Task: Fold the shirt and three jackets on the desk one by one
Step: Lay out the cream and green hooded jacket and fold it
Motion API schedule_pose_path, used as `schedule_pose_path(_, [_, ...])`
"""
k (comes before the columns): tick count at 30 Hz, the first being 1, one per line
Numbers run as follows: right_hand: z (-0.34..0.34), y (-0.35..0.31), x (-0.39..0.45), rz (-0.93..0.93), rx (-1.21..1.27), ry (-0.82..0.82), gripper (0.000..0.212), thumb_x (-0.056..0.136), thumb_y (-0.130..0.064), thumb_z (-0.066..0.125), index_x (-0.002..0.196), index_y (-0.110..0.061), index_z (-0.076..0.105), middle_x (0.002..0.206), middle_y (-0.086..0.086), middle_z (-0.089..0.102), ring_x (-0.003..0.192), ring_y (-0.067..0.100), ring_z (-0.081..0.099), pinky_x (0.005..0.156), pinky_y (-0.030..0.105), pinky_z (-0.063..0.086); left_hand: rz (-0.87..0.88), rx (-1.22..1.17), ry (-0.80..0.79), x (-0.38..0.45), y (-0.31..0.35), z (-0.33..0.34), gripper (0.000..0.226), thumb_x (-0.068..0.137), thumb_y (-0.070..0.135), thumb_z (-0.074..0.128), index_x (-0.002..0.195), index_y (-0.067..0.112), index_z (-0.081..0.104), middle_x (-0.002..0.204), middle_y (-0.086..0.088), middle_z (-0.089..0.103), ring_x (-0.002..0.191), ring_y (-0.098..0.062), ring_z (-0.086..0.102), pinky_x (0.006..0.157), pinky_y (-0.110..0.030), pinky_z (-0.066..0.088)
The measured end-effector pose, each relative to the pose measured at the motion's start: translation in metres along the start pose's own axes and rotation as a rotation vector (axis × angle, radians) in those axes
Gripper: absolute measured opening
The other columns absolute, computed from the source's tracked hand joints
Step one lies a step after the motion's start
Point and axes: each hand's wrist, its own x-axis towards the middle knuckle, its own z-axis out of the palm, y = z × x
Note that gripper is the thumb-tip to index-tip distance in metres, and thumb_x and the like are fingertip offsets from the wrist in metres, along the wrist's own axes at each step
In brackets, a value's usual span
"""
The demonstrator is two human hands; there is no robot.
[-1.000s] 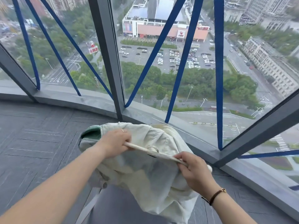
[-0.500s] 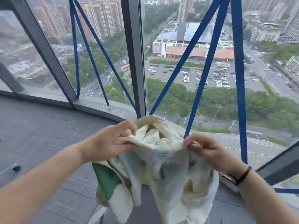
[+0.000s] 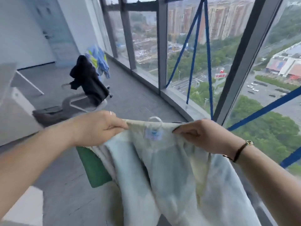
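We are pinching the pale jacket (image 3: 171, 168) at its collar edge, left hand (image 3: 99, 126) and right hand (image 3: 203, 136) each gripping a side, holding it up over the floor so it is hanging flat and straight for folding.

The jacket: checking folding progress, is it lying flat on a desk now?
No, the jacket hangs in the air, held by left hand and right hand.

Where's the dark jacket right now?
In the head view, the dark jacket is draped over the office chair at upper left, in front of a blue-and-yellow garment, near the window.
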Motion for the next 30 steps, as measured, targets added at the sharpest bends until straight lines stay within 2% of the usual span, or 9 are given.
schedule_pose_path(4, [0.032,-0.051,0.04,-0.161,0.257,-0.237,0.041,0.09,-0.003,0.064,0.1,-0.042,0.073,0.092,-0.034,0.069,0.081,-0.012,0.063,0.075,0.01,0.047,-0.305,0.117,0.045,-0.086,-0.032,-0.001,0.035,0.1,0.04,0.052,0.126,0.063,0.056,0.082,0.027,0.045,0.088,-0.003,0.046,0.09,-0.034,0.045])
schedule_pose_path(9, [0.079,-0.112,0.053,-0.215,0.642,-0.629,0.023,0.089,0.001,0.072,0.097,-0.02,0.077,0.093,-0.006,0.075,0.083,0.001,0.065,0.078,0.015,0.048,-0.535,0.062,0.055,-0.193,-0.033,-0.003,0.04,0.094,0.052,0.051,0.101,0.089,0.037,0.095,0.012,0.067,0.086,-0.004,0.059,0.081,-0.034,0.052])
schedule_pose_path(13, [0.105,-0.164,0.057,-0.216,0.804,-0.721,0.017,0.088,0.001,0.071,0.097,-0.011,0.079,0.1,0.002,0.076,0.096,0.01,0.068,0.086,0.017,0.048,-0.665,-0.009,0.152,-0.266,-0.038,0.004,0.035,0.087,0.061,0.047,0.109,0.087,0.041,0.104,0.007,0.073,0.1,-0.013,0.065,0.09,-0.04,0.053])
schedule_pose_path(16, [0.118,-0.212,0.057,-0.245,0.911,-0.777,0.019,0.08,-0.005,0.068,0.094,-0.011,0.081,0.111,0.018,0.074,0.111,0.025,0.068,0.1,0.028,0.05,-0.733,-0.037,0.266,-0.319,-0.039,0.009,0.041,0.093,0.048,0.059,0.102,0.086,0.045,0.122,0.013,0.07,0.114,-0.015,0.061,0.097,-0.041,0.05])
schedule_pose_path(19, [0.127,-0.268,0.046,-0.26,1.085,-0.88,0.025,0.081,0.005,0.065,0.087,-0.012,0.081,0.089,0.008,0.076,0.09,0.016,0.072,0.083,0.023,0.054,-0.826,-0.058,0.375,-0.38,-0.044,0.021,0.054,0.092,0.046,0.065,0.097,0.091,0.037,0.123,0.011,0.069,0.11,-0.015,0.063,0.097,-0.041,0.051])
schedule_pose_path(21, [0.133,-0.306,0.036,-0.253,1.18,-0.934,0.031,0.082,0.006,0.057,0.084,-0.012,0.082,0.084,0.004,0.076,0.085,0.012,0.073,0.077,0.019,0.054,-0.878,-0.154,0.493,-0.419,-0.046,0.031,0.054,0.093,0.033,0.069,0.107,0.08,0.047,0.12,0.015,0.068,0.105,-0.005,0.064,0.097,-0.026,0.048])
schedule_pose_path(23, [0.142,-0.342,0.027,-0.278,1.188,-0.965,0.031,0.08,0.003,0.056,0.086,-0.011,0.082,0.093,0.006,0.077,0.094,0.014,0.073,0.081,0.019,0.054,-0.907,-0.234,0.598,-0.45,-0.042,0.042,0.052,0.094,0.018,0.069,0.127,0.055,0.053,0.097,0.03,0.067,0.079,0.007,0.059,0.079,-0.004,0.039])
schedule_pose_path(26, [0.165,-0.393,0.012,-0.271,1.201,-0.982,0.028,0.078,0.003,0.059,0.086,-0.011,0.082,0.098,0.008,0.077,0.1,0.014,0.072,0.084,0.017,0.053,-0.949,-0.305,0.733,-0.489,-0.029,0.059,0.053,0.096,0.006,0.065,0.138,0.036,0.05,0.072,0.031,0.057,0.055,-0.001,0.046,0.058,-0.007,0.036])
schedule_pose_path(30, [0.198,-0.446,-0.012,-0.203,1.274,-1.048,0.027,0.079,0.004,0.057,0.085,-0.006,0.081,0.096,0.015,0.076,0.091,0.021,0.074,0.079,0.027,0.059,-1.064,-0.438,0.921,-0.548,-0.026,0.088,0.053,0.096,0.001,0.062,0.142,0.026,0.054,0.053,0.024,0.047,0.047,-0.003,0.037,0.052,-0.01,0.033])
